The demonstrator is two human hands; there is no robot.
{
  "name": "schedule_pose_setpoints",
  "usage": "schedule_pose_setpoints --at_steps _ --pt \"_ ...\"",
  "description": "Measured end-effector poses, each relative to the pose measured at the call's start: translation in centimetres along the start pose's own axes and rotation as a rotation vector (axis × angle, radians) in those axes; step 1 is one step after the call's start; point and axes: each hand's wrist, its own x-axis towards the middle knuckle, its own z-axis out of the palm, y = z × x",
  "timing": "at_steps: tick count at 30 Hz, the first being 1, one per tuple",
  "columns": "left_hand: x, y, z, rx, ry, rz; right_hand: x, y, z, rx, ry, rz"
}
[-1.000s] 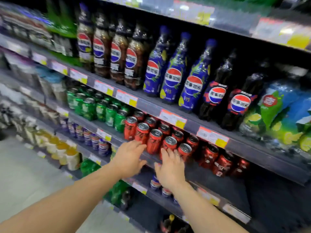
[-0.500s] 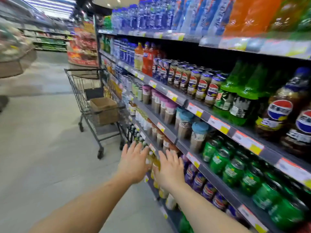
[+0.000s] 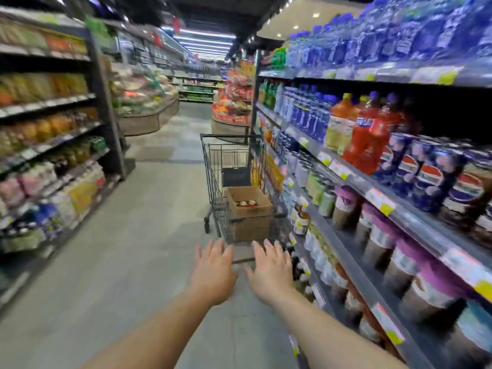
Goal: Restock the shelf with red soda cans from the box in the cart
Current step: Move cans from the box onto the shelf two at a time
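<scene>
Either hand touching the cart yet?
Apart. Head view: left hand and right hand open, empty, bare floor between them and the cart down the aisle.

We see a brown cardboard box [image 3: 249, 206], red-and-gold can tops [image 3: 246, 203] inside, dark grey wire cart [image 3: 229, 166], pale grey floor [image 3: 127, 262], purple-lidded jars [image 3: 378, 230], yellow shelf tags [image 3: 387, 207].

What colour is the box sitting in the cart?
Plain brown cardboard box, seen in the head view, the only view.

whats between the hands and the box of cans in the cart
In the head view, only bare floor and the cart wire end separate both empty hands, left hand and right hand, from the box.
</scene>
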Motion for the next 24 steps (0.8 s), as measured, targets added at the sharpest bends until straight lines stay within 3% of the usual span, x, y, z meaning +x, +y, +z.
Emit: schedule_pose_setpoints --at_steps 5,9,16,24 --pt "10.4 -6.6 0.5 -0.014 -0.012 -0.110 12.9 -3.9 1.3 0.015 -0.026 -0.099" --pt "19.2 -12.3 2.0 -0.010 -0.008 -0.097 23.4 -6.4 4.0 0.028 -0.017 -0.095" --pt "36.6 -20.9 2.9 -0.002 -0.044 0.038 40.3 -10.2 6.5 0.099 0.004 0.045" --pt "53.8 -20.7 8.2 -0.065 -0.116 0.231 54.1 -4.1 9.1 0.110 0.056 0.301"
